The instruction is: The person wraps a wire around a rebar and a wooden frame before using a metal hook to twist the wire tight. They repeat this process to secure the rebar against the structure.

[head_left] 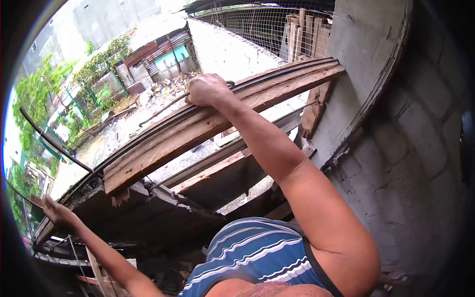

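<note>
My right hand (pixel 208 89) is closed in a fist at the top edge of a long wooden plank (pixel 163 161). A thin dark metal rod (pixel 166 107) runs into this fist from the left, and a short bent end shows at its other side. Far to the left, my left hand (pixel 60 216) is curled at the end of the concrete ledge, beside a small piece of wood (pixel 36 201). What its fingers grip is hidden. The plank slants across the opening, its right end against a grey concrete column (pixel 363 64).
Dark bars (pixel 54 141) stick up at the left. Below the plank lie another timber (pixel 213 173) and a gap with beams. A block wall (pixel 420 128) stands at the right. Outside are rubble (pixel 166 89), a corrugated shed (pixel 143 59) and wire mesh (pixel 247 24).
</note>
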Tool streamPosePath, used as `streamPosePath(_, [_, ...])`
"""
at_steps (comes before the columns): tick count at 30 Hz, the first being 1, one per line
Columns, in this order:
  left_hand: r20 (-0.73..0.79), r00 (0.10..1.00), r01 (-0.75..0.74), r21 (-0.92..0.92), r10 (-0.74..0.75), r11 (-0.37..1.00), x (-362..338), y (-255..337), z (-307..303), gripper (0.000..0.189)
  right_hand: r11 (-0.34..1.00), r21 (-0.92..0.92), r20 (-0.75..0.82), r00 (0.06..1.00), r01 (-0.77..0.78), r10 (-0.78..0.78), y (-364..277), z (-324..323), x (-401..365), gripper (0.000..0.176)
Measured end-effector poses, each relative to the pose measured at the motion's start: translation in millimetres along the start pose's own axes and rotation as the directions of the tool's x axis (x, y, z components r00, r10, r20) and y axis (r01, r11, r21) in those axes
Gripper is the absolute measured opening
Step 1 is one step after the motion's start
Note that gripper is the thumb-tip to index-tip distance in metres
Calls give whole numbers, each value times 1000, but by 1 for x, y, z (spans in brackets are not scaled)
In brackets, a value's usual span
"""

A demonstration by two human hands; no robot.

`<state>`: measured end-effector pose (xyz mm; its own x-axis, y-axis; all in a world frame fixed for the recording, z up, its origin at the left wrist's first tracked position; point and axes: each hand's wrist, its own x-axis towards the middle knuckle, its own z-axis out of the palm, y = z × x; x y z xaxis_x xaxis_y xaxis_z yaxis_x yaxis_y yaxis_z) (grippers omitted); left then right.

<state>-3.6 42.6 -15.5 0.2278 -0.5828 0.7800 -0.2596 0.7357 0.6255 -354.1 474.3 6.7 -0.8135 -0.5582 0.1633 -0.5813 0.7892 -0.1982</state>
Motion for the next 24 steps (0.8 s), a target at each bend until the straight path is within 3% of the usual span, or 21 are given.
streamPosePath(1, [71,997,46,-366,-21,929,-16,21,-7,32,1000,-22,-9,1000,7,-7,1,2,1,37])
streamPosePath(2, [149,988,122,-669,-29,733,-34,34,-18,29,1000,-26,3,1000,8,-8,-3,2,-2,37])
streamPosePath(3, [253,955,118,-805,157,582,-63,82,-38,31,999,-32,4,1000,6,-6,-6,-5,-6,36])
streamPosePath(5, [324,804,198,-937,499,289,-112,188,-81,31,998,-64,25,1000,-13,14,-10,-10,-10,34])
streamPosePath(6, [310,705,259,-950,638,176,-126,223,-101,31,998,-69,13,1000,2,-1,-5,-1,-1,33])
streamPosePath(7, [315,710,245,-949,630,199,-133,240,-125,31,997,-71,6,1000,7,-7,-2,4,5,33])
streamPosePath(9, [599,487,803,-593,636,-56,-145,259,-179,22,997,-69,-10,1000,24,-25,-2,5,5,34])
streamPosePath(10, [664,322,944,-280,675,-175,-145,262,-191,17,997,-66,-20,999,28,-30,-4,2,2,35])
streamPosePath(14, [653,249,955,-288,715,-69,-140,272,-184,13,998,-68,-38,999,11,-14,-3,3,2,37])
streamPosePath(16, [804,202,965,-262,560,27,-144,278,-196,17,999,-47,-67,998,15,-18,-2,4,-1,37])
streamPosePath(17, [825,261,940,-334,501,61,-153,280,-195,15,999,-46,-54,998,18,-20,-2,3,-1,37])
streamPosePath(18, [828,255,943,-326,499,60,-155,281,-192,15,999,-47,-42,999,21,-23,-2,3,-1,37])
streamPosePath(20, [759,348,916,-400,550,-29,-153,283,-177,20,998,-54,-39,999,18,-20,-1,6,1,36])
streamPosePath(21, [585,493,793,-606,644,-56,-159,279,-165,33,998,-61,-47,999,22,-24,-1,7,1,36])
streamPosePath(22, [585,494,793,-607,643,-57,-155,277,-162,33,997,-68,-58,998,27,-31,-2,5,1,36])
streamPosePath(24, [495,324,827,-562,806,12,-144,272,-158,45,998,-57,-25,1000,10,-12,-5,2,-1,34])
